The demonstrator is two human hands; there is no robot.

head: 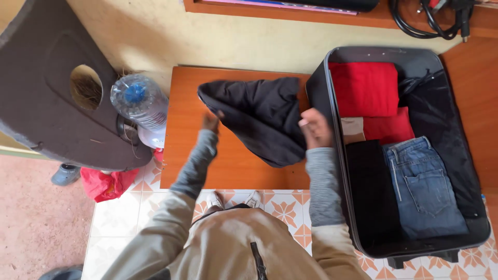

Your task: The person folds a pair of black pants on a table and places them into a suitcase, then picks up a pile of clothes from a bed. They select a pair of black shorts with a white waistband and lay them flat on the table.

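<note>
- The black garment [259, 119] lies in the middle of the frame, on the orange-brown wooden bench [228, 166], partly folded into a rough triangle.
- The left hand [210, 122] holds the left edge of the garment; its grip is clenched on the cloth.
- The right hand [314, 128] is at the right edge of the garment, just beside the suitcase wall; its fingers are curled, but I cannot tell if they pinch the cloth.
- At the right of the frame an open dark suitcase [319, 88] stands on the tiled floor [285, 207]. Inside are red folded clothes [365, 88] at the top, blue jeans [423, 186] lower right, and a black folded piece [371, 192] to the left of the jeans.
- At the upper left, a clear plastic bottle [139, 101] with a blue cap stands near the bench corner.
</note>
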